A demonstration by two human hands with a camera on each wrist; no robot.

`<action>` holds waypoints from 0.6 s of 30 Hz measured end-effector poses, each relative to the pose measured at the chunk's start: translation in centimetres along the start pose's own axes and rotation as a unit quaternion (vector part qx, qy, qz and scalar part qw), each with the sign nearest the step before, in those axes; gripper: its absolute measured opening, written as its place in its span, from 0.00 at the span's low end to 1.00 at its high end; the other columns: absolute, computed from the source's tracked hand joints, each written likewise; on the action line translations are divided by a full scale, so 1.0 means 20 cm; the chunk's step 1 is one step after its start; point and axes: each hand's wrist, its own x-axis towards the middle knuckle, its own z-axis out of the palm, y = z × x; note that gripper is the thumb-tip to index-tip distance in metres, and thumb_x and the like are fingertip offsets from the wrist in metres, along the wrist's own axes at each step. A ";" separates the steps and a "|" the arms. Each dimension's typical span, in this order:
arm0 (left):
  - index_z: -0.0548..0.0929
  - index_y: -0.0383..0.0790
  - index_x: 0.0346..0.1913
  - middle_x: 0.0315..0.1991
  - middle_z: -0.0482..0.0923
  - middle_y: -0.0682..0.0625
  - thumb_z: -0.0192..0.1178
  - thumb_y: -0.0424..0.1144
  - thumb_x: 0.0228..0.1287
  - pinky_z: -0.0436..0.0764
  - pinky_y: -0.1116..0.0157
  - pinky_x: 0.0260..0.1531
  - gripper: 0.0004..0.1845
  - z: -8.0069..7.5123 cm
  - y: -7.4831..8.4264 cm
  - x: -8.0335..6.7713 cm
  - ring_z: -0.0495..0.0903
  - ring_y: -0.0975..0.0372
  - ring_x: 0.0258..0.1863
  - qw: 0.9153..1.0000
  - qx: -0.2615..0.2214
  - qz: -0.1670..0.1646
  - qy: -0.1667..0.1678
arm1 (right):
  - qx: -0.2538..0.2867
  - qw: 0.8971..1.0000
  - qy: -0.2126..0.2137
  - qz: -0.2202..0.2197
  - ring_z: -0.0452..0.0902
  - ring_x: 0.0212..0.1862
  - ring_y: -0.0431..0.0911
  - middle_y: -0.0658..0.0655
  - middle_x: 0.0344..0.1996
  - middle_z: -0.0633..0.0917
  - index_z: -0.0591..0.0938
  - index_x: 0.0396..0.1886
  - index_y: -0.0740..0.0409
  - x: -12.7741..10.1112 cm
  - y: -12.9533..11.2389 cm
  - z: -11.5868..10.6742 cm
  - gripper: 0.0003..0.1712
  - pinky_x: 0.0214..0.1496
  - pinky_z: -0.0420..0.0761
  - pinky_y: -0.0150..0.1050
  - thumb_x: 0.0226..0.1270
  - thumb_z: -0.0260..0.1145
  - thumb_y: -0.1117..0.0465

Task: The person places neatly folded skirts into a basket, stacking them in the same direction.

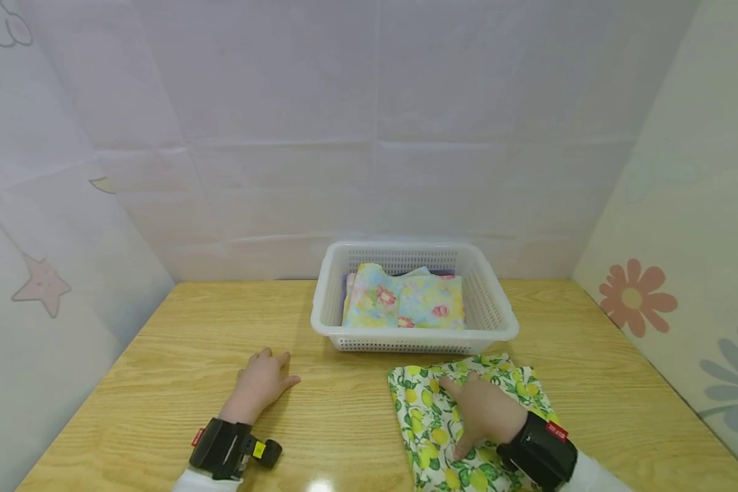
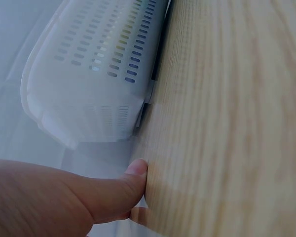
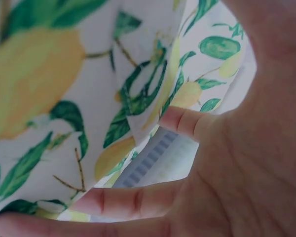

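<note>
Two hands rest on the wooden table (image 1: 178, 355), and much of what they touch is only partly seen. The lemon-print cloth (image 1: 430, 424) runs off the bottom edge of the head view, so its near end is cut off, and the right hand (image 1: 482, 413) covers its middle. In the right wrist view the palm and fingers (image 3: 187, 121) fill most of the frame, the print is blurred by closeness, and only a sliver of the white basket (image 1: 495, 301) shows past the cloth's edge. The left wrist view shows little beyond a thumb tip on the tabletop and the basket's slotted wall (image 2: 96, 64); the other fingers are out of frame there.

That cloth is white with yellow lemons and green leaves, folded into a rough rectangle with a layered edge at its far end. It lies flat on the table just in front of the basket, to the right of centre. The right hand lies on it palm down, fingers spread and fairly straight, pressing rather than gripping. The left hand (image 1: 260, 383) lies relaxed and loose on bare wood, well apart from the cloth, holding nothing.

Inside the basket lies a folded floral cloth (image 1: 406, 301), pastel with pink flowers.
</note>
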 end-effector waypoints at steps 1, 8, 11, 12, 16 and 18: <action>0.79 0.31 0.65 0.64 0.72 0.21 0.69 0.46 0.67 0.76 0.28 0.51 0.30 0.00 0.00 0.00 0.72 0.28 0.62 1.000 0.002 0.001 0.001 | -0.003 1.000 0.001 -0.001 0.81 0.34 0.58 0.82 0.59 0.75 0.70 0.74 0.56 0.01 -0.02 0.00 0.65 0.42 0.85 0.56 0.33 0.91 0.48; 0.79 0.31 0.65 0.63 0.72 0.22 0.69 0.46 0.68 0.76 0.28 0.51 0.30 0.00 0.00 0.01 0.73 0.29 0.61 1.000 0.003 0.001 0.001 | -0.044 0.999 0.005 0.000 0.81 0.36 0.55 0.72 0.52 0.79 0.72 0.75 0.51 0.05 -0.15 0.02 0.65 0.46 0.86 0.55 0.32 0.90 0.41; 0.79 0.31 0.66 0.63 0.72 0.22 0.68 0.46 0.68 0.76 0.28 0.51 0.30 0.00 0.00 0.01 0.73 0.29 0.62 1.000 0.003 0.000 0.000 | -0.071 0.997 0.013 -0.006 0.81 0.41 0.55 0.70 0.51 0.80 0.73 0.74 0.49 0.07 -0.21 0.03 0.65 0.50 0.86 0.54 0.31 0.89 0.38; 0.79 0.31 0.66 0.64 0.72 0.22 0.68 0.46 0.68 0.75 0.27 0.52 0.30 0.00 0.00 0.01 0.73 0.29 0.62 1.000 0.003 0.000 0.000 | -0.079 0.997 0.016 -0.011 0.81 0.42 0.55 0.69 0.50 0.80 0.73 0.74 0.49 0.08 -0.22 0.03 0.65 0.51 0.86 0.53 0.30 0.89 0.37; 0.79 0.31 0.66 0.65 0.71 0.21 0.68 0.46 0.68 0.74 0.27 0.53 0.30 0.00 0.00 0.01 0.72 0.28 0.63 1.000 0.003 -0.001 -0.002 | -0.099 0.995 0.023 -0.024 0.80 0.43 0.53 0.66 0.45 0.82 0.73 0.74 0.47 0.11 -0.29 0.05 0.65 0.54 0.85 0.49 0.32 0.88 0.34; 0.79 0.31 0.66 0.65 0.71 0.21 0.68 0.46 0.68 0.74 0.27 0.53 0.30 0.00 0.00 0.01 0.71 0.28 0.63 1.000 0.002 -0.001 -0.003 | -0.101 0.994 0.023 -0.028 0.80 0.41 0.51 0.66 0.45 0.83 0.73 0.74 0.47 0.12 -0.33 0.04 0.64 0.53 0.85 0.46 0.34 0.87 0.34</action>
